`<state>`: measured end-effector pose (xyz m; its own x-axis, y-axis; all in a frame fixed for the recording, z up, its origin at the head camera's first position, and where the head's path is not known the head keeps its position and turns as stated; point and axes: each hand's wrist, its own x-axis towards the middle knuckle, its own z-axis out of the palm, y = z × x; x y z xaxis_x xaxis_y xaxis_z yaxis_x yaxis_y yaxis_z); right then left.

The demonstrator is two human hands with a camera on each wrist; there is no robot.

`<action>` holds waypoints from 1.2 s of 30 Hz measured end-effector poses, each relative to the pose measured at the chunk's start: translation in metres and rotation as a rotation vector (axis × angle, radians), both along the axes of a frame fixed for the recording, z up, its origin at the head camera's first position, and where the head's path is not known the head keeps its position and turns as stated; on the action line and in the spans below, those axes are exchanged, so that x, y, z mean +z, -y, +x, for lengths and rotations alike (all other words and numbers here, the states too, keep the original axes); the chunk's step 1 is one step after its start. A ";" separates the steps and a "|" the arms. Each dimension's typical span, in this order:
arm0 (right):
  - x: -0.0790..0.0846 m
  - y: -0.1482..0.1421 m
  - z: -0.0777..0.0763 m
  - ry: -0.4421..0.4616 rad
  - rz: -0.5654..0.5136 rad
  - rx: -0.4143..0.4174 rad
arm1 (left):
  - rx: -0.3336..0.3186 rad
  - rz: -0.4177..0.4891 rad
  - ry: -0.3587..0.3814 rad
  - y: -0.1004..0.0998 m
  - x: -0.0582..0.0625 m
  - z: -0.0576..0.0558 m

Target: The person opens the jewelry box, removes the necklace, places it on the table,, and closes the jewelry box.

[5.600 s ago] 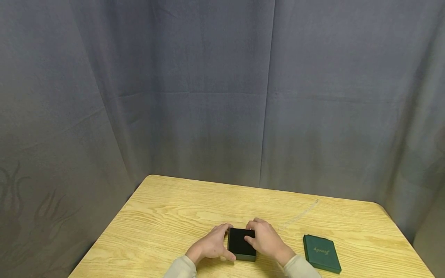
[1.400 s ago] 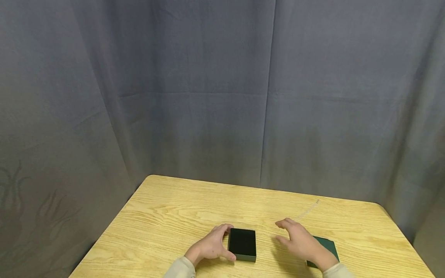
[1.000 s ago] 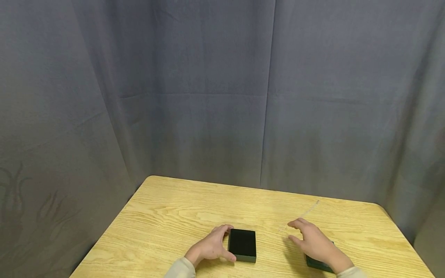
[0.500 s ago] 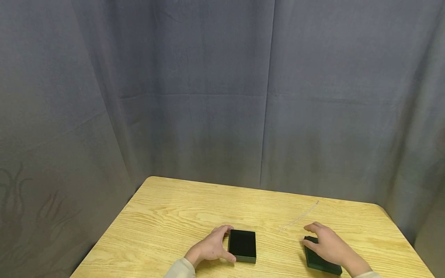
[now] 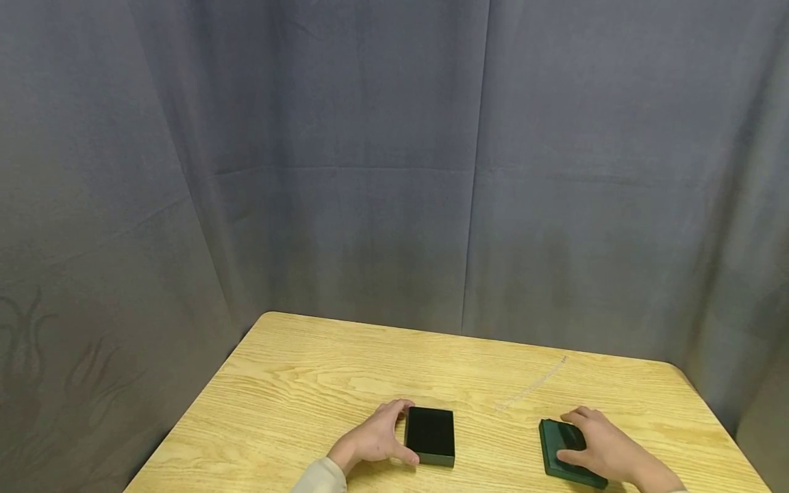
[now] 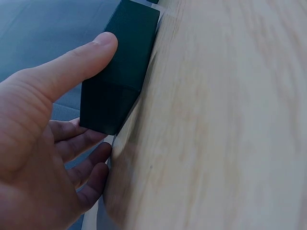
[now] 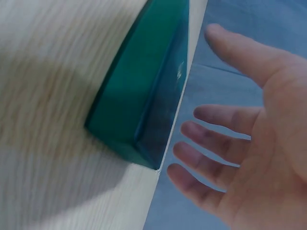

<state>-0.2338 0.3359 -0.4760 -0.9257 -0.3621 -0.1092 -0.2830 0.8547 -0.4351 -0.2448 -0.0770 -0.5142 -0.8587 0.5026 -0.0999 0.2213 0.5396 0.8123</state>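
My left hand holds a dark green jewelry box base by its near and far sides, its inside black. In the left wrist view, the thumb lies along one wall of the box base, with fingers on the opposite side. Over the green box lid hovers my right hand, thumb and fingers spread. The right wrist view shows that hand apart from the lid, whose gold lettering is partly seen. A thin, pale chain, like a bracelet or necklace, lies stretched out behind the two box parts.
The box parts and the chain rest on a wood-grain table with rounded back corners. Grey curtains hang behind it and along both sides.
My right hand has left the box base and moved right, past the near end of the chain, to above the lid. My left hand stays at the box base.
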 end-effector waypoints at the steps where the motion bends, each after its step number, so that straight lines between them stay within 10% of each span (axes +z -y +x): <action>1: -0.001 -0.002 0.000 -0.001 0.004 0.000 | 0.001 0.001 0.002 0.000 0.000 0.000; 36: -0.017 -0.019 0.000 0.117 0.101 -0.080 | 0.012 0.016 -0.014 0.000 -0.006 -0.001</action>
